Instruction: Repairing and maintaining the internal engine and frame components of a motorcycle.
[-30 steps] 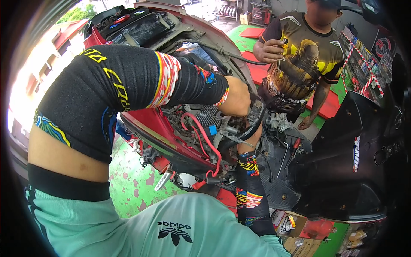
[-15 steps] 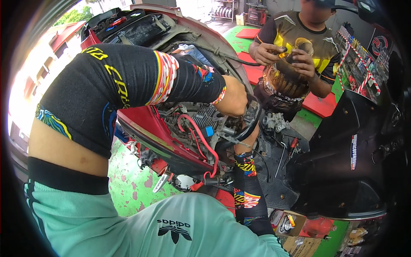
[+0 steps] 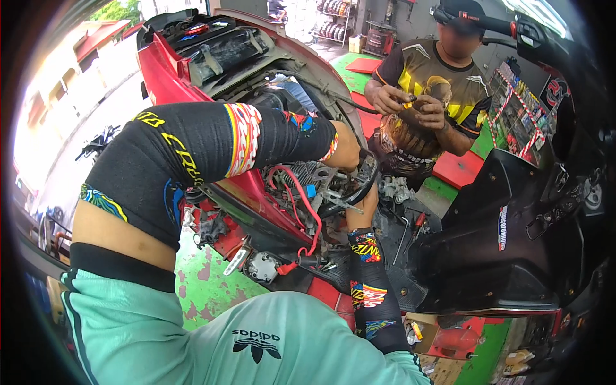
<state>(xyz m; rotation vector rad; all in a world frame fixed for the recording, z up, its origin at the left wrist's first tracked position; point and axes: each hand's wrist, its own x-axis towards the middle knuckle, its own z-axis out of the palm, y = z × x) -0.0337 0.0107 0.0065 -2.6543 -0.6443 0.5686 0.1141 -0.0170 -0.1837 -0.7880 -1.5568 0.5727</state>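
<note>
So we've got a scooter with its guts out, red side panel (image 3: 240, 192) to the left and black front leg shield (image 3: 500, 250) to the right. Both our hands are in at the engine (image 3: 314, 174), mid-scene. Our left hand (image 3: 346, 147) is at the far side, up against the curved black frame bar (image 3: 372, 172); its fingertips are hidden, so we can't tell if it's clamped on anything. Our right hand (image 3: 364, 206) comes in from the near side and goes under that bar, fingers out of sight, so no telling on that grip either. Just left of the hands there's a blue connector (image 3: 311, 190) and a thick red cable (image 3: 313, 221). To their right, a metal carburetor-looking part (image 3: 398, 189) sits on the footboard (image 3: 404, 273), near an L-shaped wrench (image 3: 402, 236) and a red-handled tool (image 3: 420, 220). On the far side, a co-worker (image 3: 436, 70) is holding something small in both hands.
</note>
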